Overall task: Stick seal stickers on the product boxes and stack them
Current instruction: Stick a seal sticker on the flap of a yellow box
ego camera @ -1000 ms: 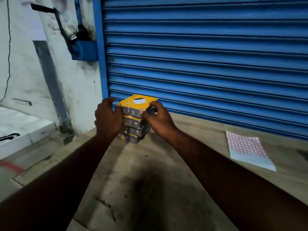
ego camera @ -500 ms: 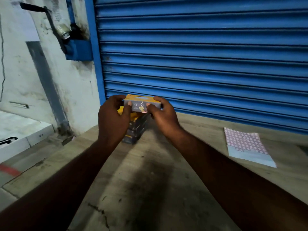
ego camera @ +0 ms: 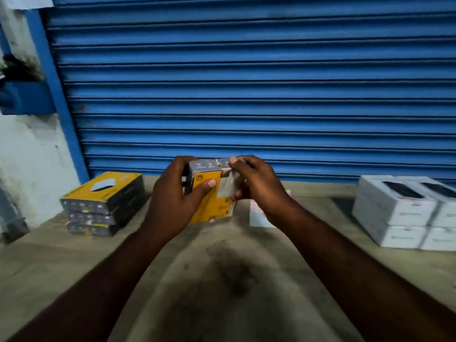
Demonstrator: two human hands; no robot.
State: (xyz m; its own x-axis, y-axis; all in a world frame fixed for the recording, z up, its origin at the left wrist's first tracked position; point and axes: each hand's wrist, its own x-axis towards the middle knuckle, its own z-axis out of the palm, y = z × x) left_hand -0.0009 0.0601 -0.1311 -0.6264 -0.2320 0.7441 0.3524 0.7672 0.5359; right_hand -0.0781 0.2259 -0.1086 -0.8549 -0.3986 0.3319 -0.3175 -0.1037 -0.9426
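I hold a yellow and dark product box upright above the middle of the bench. My left hand grips its left side, thumb across the yellow face. My right hand grips the box's upper right corner, fingertips on a small pale sticker there. A stack of three matching yellow boxes stands at the left, apart from both hands. The sticker sheet lies on the bench behind my right wrist, mostly hidden.
White product boxes, two layers high, stand at the right edge of the bench. A blue roller shutter closes off the back. The bench drops off on the left beside a white wall.
Both hands lifted the top box off the yellow stack and carried it right to the bench's middle, turning it upright. The camera view swung right, bringing the white boxes into view.
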